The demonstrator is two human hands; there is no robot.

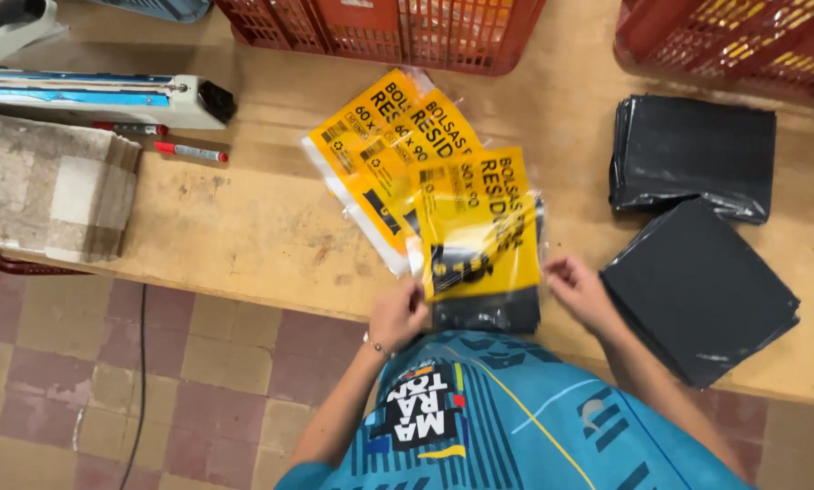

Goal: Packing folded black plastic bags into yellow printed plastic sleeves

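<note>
Both hands, left hand [398, 313] and right hand [578, 289], pinched the clear yellow-labelled packet of folded black bags [480, 240] at the wooden worktop's [244, 227] near edge; an even grip on both sides would have kept it square.

A worn wooden tabletop [244, 218] carries yellow packets [398, 154] at centre, black bag stacks [693, 159] right, red crates [380, 27] above, a heat sealer [98, 98] and red marker [189, 151] upper left.

red crates [398, 32] | sealer [107, 98] | red marker [189, 151] | folded cloth [49, 186]
</note>
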